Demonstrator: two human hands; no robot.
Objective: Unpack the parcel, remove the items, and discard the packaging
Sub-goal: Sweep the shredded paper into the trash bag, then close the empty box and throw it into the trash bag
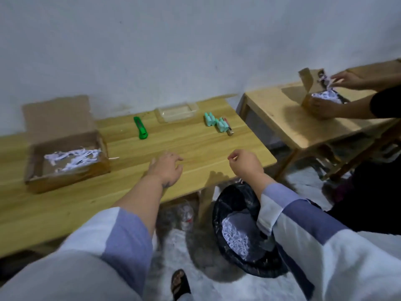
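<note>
An open cardboard box [65,172] sits at the left of the wooden table [195,146], its lid up, with a little white shredded paper [73,158] inside. Several mint-green small items [217,122] lie at the table's far right. My left hand [167,168] hovers over the table's middle, fingers spread, holding nothing. My right hand [245,162] is loosely curled near the table's right front corner, pinching what looks like a thin sliver; I cannot make out what it is. Below it stands a black-lined bin [230,205] holding shredded paper.
A green utility knife [141,128] and a clear plastic tray [176,111] lie at the table's back. On a second table [282,118] to the right, another person's hands work in a box [312,88] of shredded paper. A plastic bottle [186,213] lies under the table.
</note>
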